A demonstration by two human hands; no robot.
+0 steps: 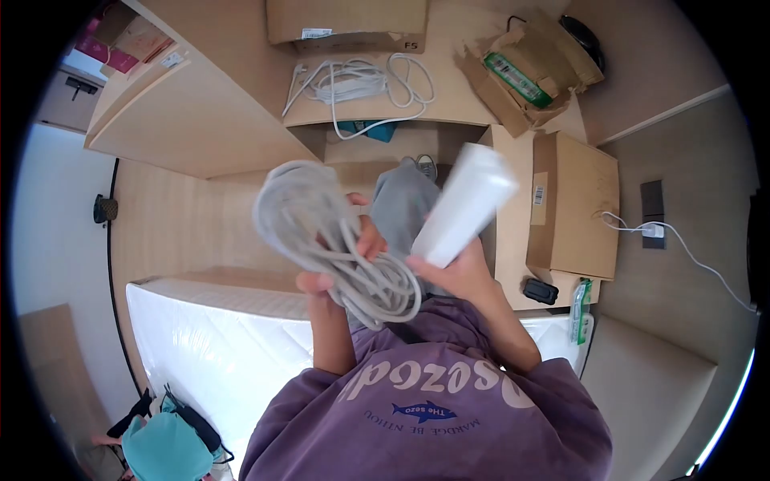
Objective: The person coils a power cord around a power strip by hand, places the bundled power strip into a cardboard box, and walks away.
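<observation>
A thick coiled bundle of grey-white cable (373, 284) is held by my left hand (321, 280), whose fingers wrap round its middle; the bundle's upper loops are blurred by motion. My right hand (461, 272) grips the lower end of a long white box-like object (469, 200), tilted up and to the right and also blurred. The two hands are apart, both in front of my body, above my legs. What the white object is cannot be made out.
Another white cable (353, 82) lies on the shelf before a cardboard box (349, 24). An open carton (553, 60) holds a green package (517, 80). A closed box (573, 204) and a black object (540, 291) are at the right. A plastic-wrapped mattress (216, 329) lies behind me.
</observation>
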